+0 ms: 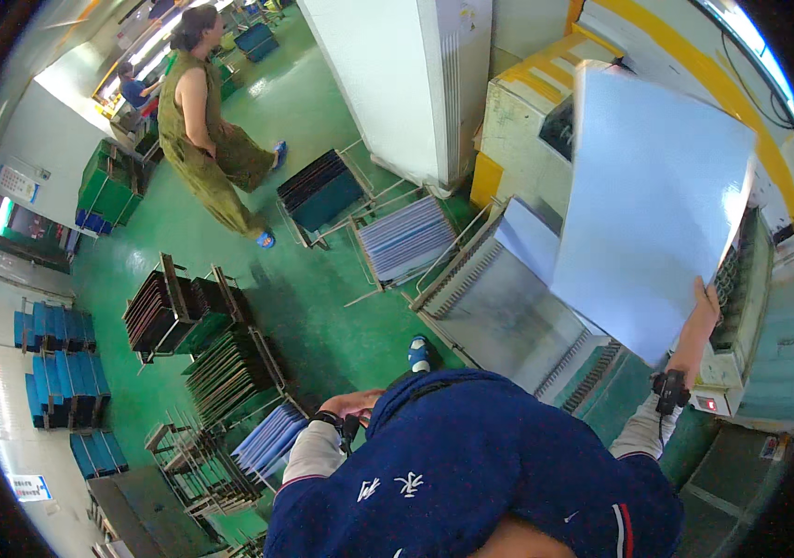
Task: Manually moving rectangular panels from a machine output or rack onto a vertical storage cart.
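A large, flat, pale bluish-white panel (pixel 653 200) is raised at the right, its surface shining under the light. My right hand (pixel 704 309) grips it by the lower right edge, fingers closed. Behind the panel's left side, another pale sheet (pixel 529 234) leans at the top of a slotted rack (pixel 508 325) with ridged sides. My left hand (pixel 354 404) is held by my waist, far from the panel. The front of my dark blue shirt covers most of its fingers, so their position is hidden.
A yellow-and-cream machine (pixel 520 116) stands behind the panel. Wire racks of pale panels (pixel 406 237) and dark panels (pixel 322 191) stand on the green floor (pixel 322 316); more racks (pixel 229 377) are at left. A person in olive clothes (pixel 211 139) walks at the far left.
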Demonstrator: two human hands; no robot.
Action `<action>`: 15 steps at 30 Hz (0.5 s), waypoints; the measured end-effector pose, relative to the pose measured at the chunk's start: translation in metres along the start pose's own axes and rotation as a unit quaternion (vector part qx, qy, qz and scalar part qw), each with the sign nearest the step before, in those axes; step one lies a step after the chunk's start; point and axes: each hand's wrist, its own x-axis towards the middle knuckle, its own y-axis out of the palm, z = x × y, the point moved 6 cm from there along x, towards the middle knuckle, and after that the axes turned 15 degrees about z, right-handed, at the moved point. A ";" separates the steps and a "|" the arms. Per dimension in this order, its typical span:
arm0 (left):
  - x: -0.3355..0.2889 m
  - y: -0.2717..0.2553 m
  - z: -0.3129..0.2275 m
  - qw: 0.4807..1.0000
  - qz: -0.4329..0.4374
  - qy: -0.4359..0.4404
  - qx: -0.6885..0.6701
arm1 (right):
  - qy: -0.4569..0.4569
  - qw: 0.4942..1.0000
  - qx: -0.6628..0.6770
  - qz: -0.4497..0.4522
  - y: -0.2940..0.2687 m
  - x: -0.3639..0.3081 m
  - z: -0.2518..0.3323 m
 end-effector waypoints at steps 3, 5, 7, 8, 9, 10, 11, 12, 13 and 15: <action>0.002 -0.003 -0.005 1.000 0.004 -0.010 -0.003 | -0.024 0.991 -0.133 -0.023 -0.036 0.004 -0.028; -0.001 0.000 -0.021 1.000 0.005 -0.003 0.001 | -0.129 0.966 -0.220 0.034 -0.049 0.015 -0.050; 0.006 -0.008 -0.013 1.000 0.015 0.013 0.008 | -0.038 0.996 0.054 0.062 -0.042 0.022 -0.077; 0.009 -0.010 -0.007 0.999 0.025 0.030 0.013 | 0.052 0.941 0.323 0.087 -0.030 0.020 -0.093; 0.012 -0.009 -0.004 0.999 0.034 0.026 0.024 | 0.062 0.933 0.344 0.088 -0.015 0.013 -0.089; 0.015 -0.007 -0.003 0.998 0.036 0.035 0.037 | 0.068 0.926 0.363 0.084 0.000 0.006 -0.083; 0.018 -0.005 -0.006 0.997 0.042 0.043 0.054 | 0.058 0.927 0.363 0.066 0.000 0.008 -0.094; 0.016 -0.003 -0.004 0.995 0.033 0.029 0.093 | 0.047 0.929 0.365 0.046 -0.001 0.010 -0.112; 0.011 -0.002 -0.004 0.991 0.023 0.017 0.133 | 0.050 0.914 0.399 0.050 0.008 0.008 -0.122; 0.007 -0.007 0.001 0.990 -0.025 -0.008 0.138 | 0.080 0.880 0.467 0.041 0.037 0.003 -0.120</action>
